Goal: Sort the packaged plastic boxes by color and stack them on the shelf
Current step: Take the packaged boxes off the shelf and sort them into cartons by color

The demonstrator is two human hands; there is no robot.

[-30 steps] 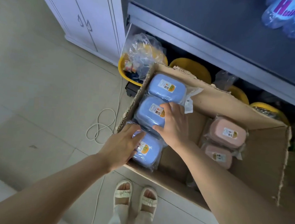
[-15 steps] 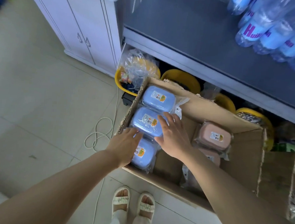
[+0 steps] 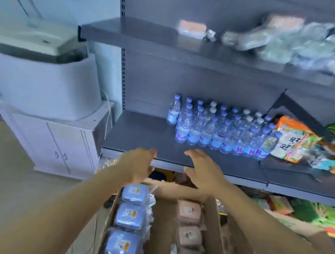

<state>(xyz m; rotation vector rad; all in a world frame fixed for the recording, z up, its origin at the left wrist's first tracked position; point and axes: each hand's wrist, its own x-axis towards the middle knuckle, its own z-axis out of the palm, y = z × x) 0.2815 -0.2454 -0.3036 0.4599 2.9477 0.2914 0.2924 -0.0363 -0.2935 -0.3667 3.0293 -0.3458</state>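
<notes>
Upper left: white appliance [image 3: 44, 79] sitting on a white cabinet [image 3: 52, 146] with two door handles. Left hand [image 3: 137, 165] raised at frame centre, in front of the lip of the grey shelf [image 3: 143, 133], fingers loosely curved and apart, holding nothing. Below it, lower centre, open cardboard box [image 3: 214, 221] with three blue packaged plastic boxes [image 3: 129, 217] in a row along its left wall, each in clear wrap with an orange-and-white label on top. Right hand [image 3: 204, 169] beside the left one, at the same height, fingers spread and relaxed, empty, over the shelf edge. Under it, pink packaged plastic boxes [image 3: 188, 223] in a row on the right side of the carton, apart from the blue row, bare cardboard floor between them. On the shelf, right of the hands: block of water bottles [image 3: 218, 129] with blue caps, then an orange snack bag [image 3: 292, 140] touching the bottles. Upper shelf [image 3: 128, 36], top right: one pink wrapped box [image 3: 192, 29] and blurred bagged goods [image 3: 301, 42], type unclear.
</notes>
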